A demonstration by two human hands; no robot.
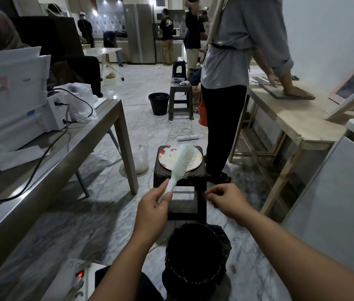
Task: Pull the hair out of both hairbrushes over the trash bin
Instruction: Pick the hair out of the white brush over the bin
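Observation:
My left hand [155,204] grips the handle of a pale mint hairbrush [183,162], whose bristled head points up and away over a round plate [165,157] on a dark stool [179,177]. My right hand [223,197] hovers to the right of the handle with its fingers curled and fingertips pinched together; whether hair is between them I cannot tell. A trash bin [195,255] lined with a black bag stands on the floor just below both hands. No second hairbrush is in sight.
A metal table [67,148] with a white machine [15,101] and cables runs along the left. A person [234,83] stands beside a wooden table [297,118] on the right. A power strip [78,281] lies at bottom left; a jar [141,158] sits on the floor.

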